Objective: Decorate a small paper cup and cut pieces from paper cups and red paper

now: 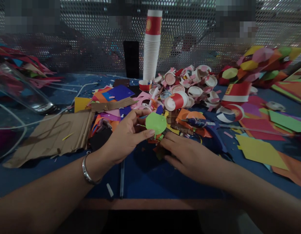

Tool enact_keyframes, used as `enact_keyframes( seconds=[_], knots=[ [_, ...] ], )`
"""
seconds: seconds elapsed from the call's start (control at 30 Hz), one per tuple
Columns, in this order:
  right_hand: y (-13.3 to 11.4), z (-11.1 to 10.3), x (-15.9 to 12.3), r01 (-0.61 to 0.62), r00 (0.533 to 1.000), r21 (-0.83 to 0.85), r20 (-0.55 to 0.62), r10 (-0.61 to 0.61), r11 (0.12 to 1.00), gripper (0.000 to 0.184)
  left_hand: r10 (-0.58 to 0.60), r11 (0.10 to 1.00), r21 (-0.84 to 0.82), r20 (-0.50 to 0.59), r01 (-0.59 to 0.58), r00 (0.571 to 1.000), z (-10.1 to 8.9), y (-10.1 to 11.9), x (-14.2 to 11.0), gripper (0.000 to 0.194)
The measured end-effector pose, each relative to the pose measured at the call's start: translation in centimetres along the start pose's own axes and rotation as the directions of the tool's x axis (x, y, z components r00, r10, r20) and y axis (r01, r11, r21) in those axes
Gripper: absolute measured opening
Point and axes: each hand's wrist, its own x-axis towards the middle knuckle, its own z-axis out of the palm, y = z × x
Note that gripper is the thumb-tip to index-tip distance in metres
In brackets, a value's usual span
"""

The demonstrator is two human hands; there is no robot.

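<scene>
A light green paper disc (156, 123) is pinched between the thumb and fingers of my left hand (127, 133), with a silver bangle on that wrist. Just right of the disc and lower, my right hand (181, 149) has its fingers curled over dark and coloured bits above the blue table. Whatever those fingers grip, if anything, is hidden; a dark edge shows by the fingertips. Paper scraps (174, 122) in orange, yellow and brown lie behind both hands. A blue glue gun (215, 130) rests on its side beyond my right hand.
A tall stack of paper cups (151, 48) stands at the back beside an upright black phone-like slab (131, 59). Cut cup pieces (194, 84) are heaped nearby. Corrugated cardboard (53, 136) lies left, coloured sheets (262, 151) right. A pen (122, 178) lies near the front edge.
</scene>
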Motion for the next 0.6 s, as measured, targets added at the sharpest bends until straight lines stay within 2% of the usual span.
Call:
enact_keyframes(
  seconds=[0.13, 0.23, 0.43, 0.6],
  knots=[
    [0.0, -0.2, 0.2, 0.015, 1.000, -0.032, 0.014, -0.015, 0.999, 0.011, 0.002, 1.000, -0.031, -0.009, -0.002, 1.000, 0.1, 0.1, 0.1, 0.048],
    [0.1, -0.4, 0.2, 0.016, 1.000, 0.024, -0.001, -0.016, 1.000, 0.010, -0.021, 0.999, -0.050, -0.018, 0.020, 1.000, 0.1, 0.2, 0.0, 0.050],
    [0.6, -1.3, -0.1, -0.021, 1.000, 0.231, -0.013, 0.025, 0.973, 0.009, -0.080, 0.995, -0.067, -0.010, 0.079, 0.997, 0.3, 0.4, -0.2, 0.055],
    [1.0, -1.6, -0.4, -0.080, 0.995, 0.458, -0.013, 0.097, 0.885, 0.011, -0.114, 0.991, -0.077, -0.053, 0.110, 0.992, 0.5, 0.8, -0.2, 0.051]
  ],
)
